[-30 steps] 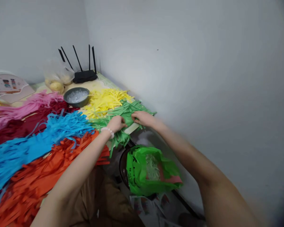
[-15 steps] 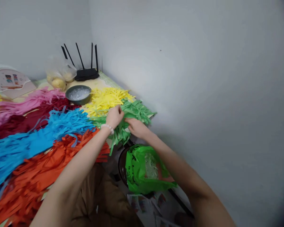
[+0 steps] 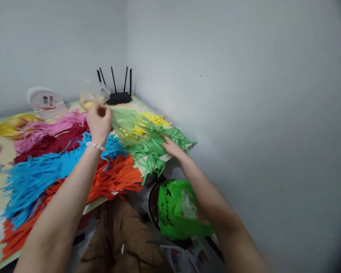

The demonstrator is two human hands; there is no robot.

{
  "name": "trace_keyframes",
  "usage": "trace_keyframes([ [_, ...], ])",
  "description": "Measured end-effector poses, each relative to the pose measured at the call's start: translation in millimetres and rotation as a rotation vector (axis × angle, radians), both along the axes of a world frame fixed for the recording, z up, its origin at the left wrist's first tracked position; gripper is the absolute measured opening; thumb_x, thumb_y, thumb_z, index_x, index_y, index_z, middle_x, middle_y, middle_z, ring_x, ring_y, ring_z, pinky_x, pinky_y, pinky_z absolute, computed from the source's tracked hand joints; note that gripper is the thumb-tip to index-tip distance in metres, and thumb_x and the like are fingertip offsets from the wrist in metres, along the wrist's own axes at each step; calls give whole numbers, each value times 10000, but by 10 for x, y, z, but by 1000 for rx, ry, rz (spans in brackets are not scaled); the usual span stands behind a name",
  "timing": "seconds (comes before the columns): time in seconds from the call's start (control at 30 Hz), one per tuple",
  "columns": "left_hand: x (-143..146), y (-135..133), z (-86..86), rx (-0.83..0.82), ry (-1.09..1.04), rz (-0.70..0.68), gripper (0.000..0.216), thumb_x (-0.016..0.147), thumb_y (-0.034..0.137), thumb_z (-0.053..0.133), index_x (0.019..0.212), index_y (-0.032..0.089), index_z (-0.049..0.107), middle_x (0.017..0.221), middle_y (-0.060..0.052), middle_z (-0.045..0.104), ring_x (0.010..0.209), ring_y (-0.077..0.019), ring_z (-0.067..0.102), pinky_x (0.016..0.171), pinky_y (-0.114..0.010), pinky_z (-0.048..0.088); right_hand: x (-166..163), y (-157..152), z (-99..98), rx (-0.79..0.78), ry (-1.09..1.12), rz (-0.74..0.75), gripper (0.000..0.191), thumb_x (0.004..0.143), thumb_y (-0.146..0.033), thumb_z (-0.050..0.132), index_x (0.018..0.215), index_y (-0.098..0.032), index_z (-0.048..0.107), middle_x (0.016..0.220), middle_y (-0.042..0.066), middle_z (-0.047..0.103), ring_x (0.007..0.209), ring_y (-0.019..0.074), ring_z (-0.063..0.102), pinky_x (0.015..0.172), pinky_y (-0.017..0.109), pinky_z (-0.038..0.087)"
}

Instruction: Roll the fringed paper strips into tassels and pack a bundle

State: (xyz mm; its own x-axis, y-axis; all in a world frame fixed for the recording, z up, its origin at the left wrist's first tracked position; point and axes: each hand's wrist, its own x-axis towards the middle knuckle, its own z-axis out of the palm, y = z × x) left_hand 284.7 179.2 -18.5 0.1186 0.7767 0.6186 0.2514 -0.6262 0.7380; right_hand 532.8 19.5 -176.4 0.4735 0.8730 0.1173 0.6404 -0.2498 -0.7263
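Note:
My left hand is raised over the table, its fingers closed on the edge of a thin green fringed paper sheet. That sheet stretches rightward, partly over the yellow fringed paper. My right hand lies on the pile of green fringed paper near the table's right corner, fingers stretched out and touching it. Blue fringed paper and orange fringed paper spread below and left of my left hand.
Dark red and pink fringed paper lie farther left, by a yellow bowl. A black router and a plastic bag stand at the back. Below the corner is a bin lined with a green bag. A wall rises at right.
My left hand has moved left and up, drawing the green sheet away from the pile. My right hand stays on the green pile. The view has shifted, and the bowl of clear pieces is now hidden.

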Motion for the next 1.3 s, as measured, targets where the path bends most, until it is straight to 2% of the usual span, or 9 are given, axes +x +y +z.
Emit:
trace_keyframes([
  [0.1,-381,82,63,-49,58,-57,47,758,95,549,747,137,567,675,33,554,632,-92,507,618,-213,406,29,25,21,63,92,-75,391,973,-351,574,1319,-169,555,1269,115,632,1039,227,668,886,448,565],
  [0.2,-577,27,-17,-114,167,-209,46,725,114,592,690,142,582,605,32,578,560,-105,519,554,-216,400,-24,-12,51,121,134,-133,341,973,-355,580,1250,-156,587,1186,94,649,954,199,673,810,396,584],
  [0.33,-501,-231,-95,-90,193,-306,41,759,173,597,723,157,585,662,12,620,622,-133,576,601,-237,438,-256,-68,60,185,105,-177,294,960,-333,601,1195,-158,615,1219,92,629,1051,224,638,891,439,550],
  [0.5,-264,-633,159,183,171,-402,41,838,181,560,816,168,592,831,-32,687,796,-163,639,767,-282,473,-553,146,96,167,141,-93,285,955,-327,609,1190,-166,626,1237,91,633,1083,228,632,933,456,531],
  [0.67,-243,-810,382,417,322,-338,62,872,170,538,853,181,595,841,-58,699,802,-199,638,751,-313,469,-427,404,269,153,293,-165,322,959,-328,603,1241,-172,597,1270,99,611,1078,230,632,911,448,545],
  [0.83,-388,-636,309,332,316,-203,70,846,167,542,810,176,601,804,-58,695,784,-213,641,745,-325,473,-283,332,380,138,493,-272,338,962,-332,600,1256,-167,582,1238,96,619,1024,217,648,854,419,570],
  [1.07,-1150,-235,508,76,-227,-21,21,764,193,605,752,181,593,715,-5,646,684,-161,623,659,-271,492,-374,6,544,44,563,-271,282,962,-327,604,1179,-146,612,1112,70,660,901,175,669,767,359,585],
  [1.17,-1568,-409,532,24,-289,7,34,764,206,618,763,190,588,726,3,648,710,-156,638,680,-263,505,-631,-84,734,91,460,-228,221,960,-317,592,1083,-140,643,1052,77,679,889,188,667,788,376,575],
  [1.3,-1896,-966,354,26,14,-42,55,816,223,611,775,195,588,735,5,650,699,-147,627,679,-260,496,-1466,-266,1203,307,287,-44,238,904,-347,616,1072,-182,652,1154,106,677,1078,260,626,970,433,505],
])
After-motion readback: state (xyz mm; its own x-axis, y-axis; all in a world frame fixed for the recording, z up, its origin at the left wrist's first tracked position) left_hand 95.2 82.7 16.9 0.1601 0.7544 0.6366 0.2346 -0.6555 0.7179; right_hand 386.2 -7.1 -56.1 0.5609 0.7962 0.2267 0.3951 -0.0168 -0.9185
